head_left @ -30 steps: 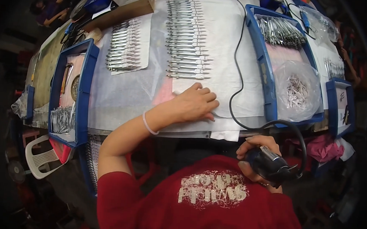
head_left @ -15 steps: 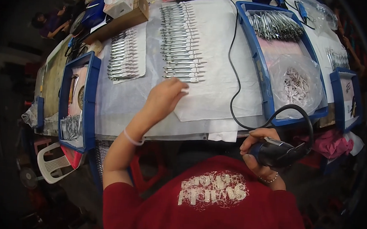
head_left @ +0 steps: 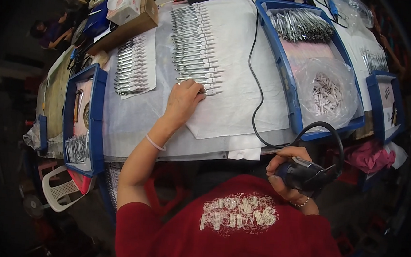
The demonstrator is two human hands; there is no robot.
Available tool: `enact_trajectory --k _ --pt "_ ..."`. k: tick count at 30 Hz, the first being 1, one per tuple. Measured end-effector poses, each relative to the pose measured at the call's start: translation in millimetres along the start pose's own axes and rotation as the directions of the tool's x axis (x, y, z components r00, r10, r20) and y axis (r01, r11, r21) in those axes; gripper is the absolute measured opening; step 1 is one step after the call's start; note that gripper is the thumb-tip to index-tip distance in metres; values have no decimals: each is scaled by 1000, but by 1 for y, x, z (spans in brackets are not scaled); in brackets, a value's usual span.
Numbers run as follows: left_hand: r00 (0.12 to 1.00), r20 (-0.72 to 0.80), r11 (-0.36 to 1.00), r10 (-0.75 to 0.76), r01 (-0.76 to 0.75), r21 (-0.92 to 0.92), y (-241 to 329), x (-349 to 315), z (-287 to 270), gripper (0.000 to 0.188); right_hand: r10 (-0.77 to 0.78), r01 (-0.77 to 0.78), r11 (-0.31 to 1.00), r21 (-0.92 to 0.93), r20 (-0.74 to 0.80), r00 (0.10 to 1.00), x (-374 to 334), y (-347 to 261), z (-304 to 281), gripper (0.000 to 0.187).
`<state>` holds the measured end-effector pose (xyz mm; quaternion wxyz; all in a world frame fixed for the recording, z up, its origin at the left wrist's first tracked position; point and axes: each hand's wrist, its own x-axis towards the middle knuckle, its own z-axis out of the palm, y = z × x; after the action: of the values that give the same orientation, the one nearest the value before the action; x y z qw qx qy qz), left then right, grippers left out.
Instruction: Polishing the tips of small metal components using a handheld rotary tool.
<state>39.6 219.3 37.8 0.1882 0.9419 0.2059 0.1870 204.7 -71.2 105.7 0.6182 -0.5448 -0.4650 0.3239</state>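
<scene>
My left hand (head_left: pixel 183 102) rests at the near end of a long row of slim metal rods with white end pieces (head_left: pixel 192 43). Its fingers are curled together over the nearest metal rod (head_left: pixel 211 93), whose white end sticks out to their right; the fingertips are partly hidden. At the table's front edge, my right hand (head_left: pixel 282 168) is wrapped round a black corded hand tool (head_left: pixel 301 174), held above my lap. A thick black cable (head_left: pixel 330 126) loops up from the tool onto the white sheet (head_left: pixel 236 83) under the row.
A shorter row of rods (head_left: pixel 131 70) lies to the left. A blue tray (head_left: pixel 283 81) on the right holds loose rods and a clear bag of small white pieces (head_left: pixel 327 96). Another blue tray (head_left: pixel 101 117) stands at left. A carton (head_left: pixel 144 16) sits behind.
My left hand has closed over the near end of the row, and the white bit at its fingertips no longer shows. The tool in my right hand has tilted slightly. The view has shifted a little.
</scene>
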Motion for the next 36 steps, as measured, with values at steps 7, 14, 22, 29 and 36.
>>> enact_trajectory --k 7,14,22,29,36 --pt "979 152 987 -138 148 -55 4 -4 -5 18 141 -142 989 43 31 990 -7 -6 -1 47" --pt "995 -7 971 -103 100 -219 60 -18 -18 18 169 -170 984 53 28 985 -16 -17 -4 48" --pt "824 509 -60 -247 512 -857 154 -110 24 17 122 -122 992 19 -10 992 -10 6 0 47" --pt "751 623 -189 -218 594 -782 167 -137 75 36 231 -231 973 13 21 973 -13 23 8 41" --pt "718 648 -546 -254 446 -709 163 -133 92 42 268 -245 953 -178 122 956 -21 45 13 46"
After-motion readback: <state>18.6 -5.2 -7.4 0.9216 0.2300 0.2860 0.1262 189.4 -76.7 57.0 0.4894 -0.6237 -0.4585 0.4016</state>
